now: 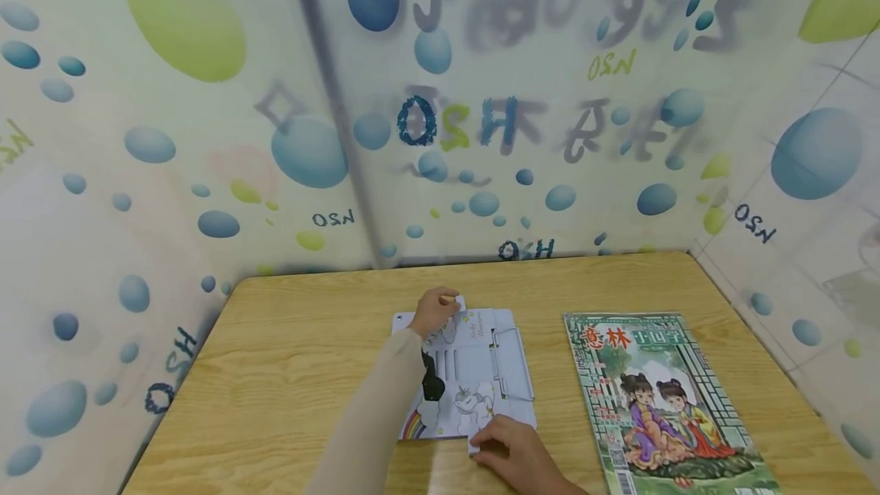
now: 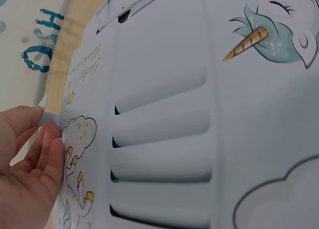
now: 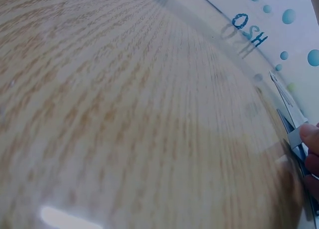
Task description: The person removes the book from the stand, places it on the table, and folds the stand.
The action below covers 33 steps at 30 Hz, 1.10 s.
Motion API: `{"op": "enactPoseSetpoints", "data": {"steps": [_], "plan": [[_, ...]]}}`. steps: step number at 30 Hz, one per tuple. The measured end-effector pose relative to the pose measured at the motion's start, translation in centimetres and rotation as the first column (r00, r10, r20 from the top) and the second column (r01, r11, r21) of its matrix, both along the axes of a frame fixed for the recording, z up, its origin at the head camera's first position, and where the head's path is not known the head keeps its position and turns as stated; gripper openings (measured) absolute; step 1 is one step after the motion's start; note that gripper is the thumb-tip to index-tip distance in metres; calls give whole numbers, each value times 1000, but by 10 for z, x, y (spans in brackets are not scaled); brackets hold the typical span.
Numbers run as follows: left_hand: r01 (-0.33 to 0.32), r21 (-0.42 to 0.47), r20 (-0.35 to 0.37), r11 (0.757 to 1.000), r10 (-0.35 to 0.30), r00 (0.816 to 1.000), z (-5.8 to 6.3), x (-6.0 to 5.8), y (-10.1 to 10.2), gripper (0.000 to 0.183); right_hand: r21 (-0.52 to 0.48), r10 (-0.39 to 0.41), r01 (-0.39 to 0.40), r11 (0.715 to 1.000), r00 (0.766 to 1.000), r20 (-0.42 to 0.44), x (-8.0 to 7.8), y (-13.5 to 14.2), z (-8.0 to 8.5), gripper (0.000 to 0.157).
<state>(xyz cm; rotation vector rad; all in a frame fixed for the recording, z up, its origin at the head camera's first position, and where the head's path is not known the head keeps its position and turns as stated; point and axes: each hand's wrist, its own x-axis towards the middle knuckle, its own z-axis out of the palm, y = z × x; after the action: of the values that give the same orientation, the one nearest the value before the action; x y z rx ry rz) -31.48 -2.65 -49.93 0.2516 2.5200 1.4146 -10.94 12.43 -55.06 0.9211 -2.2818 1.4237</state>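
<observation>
A white unicorn-printed book stand (image 1: 474, 357) lies on the wooden table, with slots down its middle and a wire-like frame along its right side. At its far edge my left hand (image 1: 433, 312) pinches a small pale tab (image 2: 50, 119) between thumb and fingers. My right hand (image 1: 516, 453) is at the near edge, where thumb and fingers pinch a matching small tab (image 1: 473, 445). In the right wrist view only the fingertips (image 3: 310, 136) and part of the stand's edge show. The left sleeve covers part of the stand's left side.
To the right of the stand lies a magazine (image 1: 660, 403) with two drawn figures on its cover. The wooden table (image 1: 296, 357) reaches back to a wall (image 1: 440, 205) printed with blue and green dots.
</observation>
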Motion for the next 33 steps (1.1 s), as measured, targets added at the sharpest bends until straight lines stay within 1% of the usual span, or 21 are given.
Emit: {"op": "enactPoseSetpoints", "data": {"steps": [4,7,16,23,28,33], "plan": [[-4,10,-5,1000,4,1000,0,1,-1,29,-9,-10,10,1000,1000,2,1,-1,2,19],[-6,8,7,1000,6,1000,0,1,-2,28,-7,-26,26,1000,1000,1,1,-2,3,18],[18,9,41,1000,-18,999,1,4,-4,29,12,-121,121,993,991,55,-1,-5,3,19],[46,4,22,999,-46,999,-2,5,-5,30,11,-188,187,982,981,44,-4,-8,4,19],[50,3,30,999,-50,998,-3,8,-5,28,27,-223,222,975,972,78,-6,-10,6,18],[56,7,21,998,-56,998,-1,12,-5,27,30,-235,233,972,968,93,-7,-10,8,19]]}}
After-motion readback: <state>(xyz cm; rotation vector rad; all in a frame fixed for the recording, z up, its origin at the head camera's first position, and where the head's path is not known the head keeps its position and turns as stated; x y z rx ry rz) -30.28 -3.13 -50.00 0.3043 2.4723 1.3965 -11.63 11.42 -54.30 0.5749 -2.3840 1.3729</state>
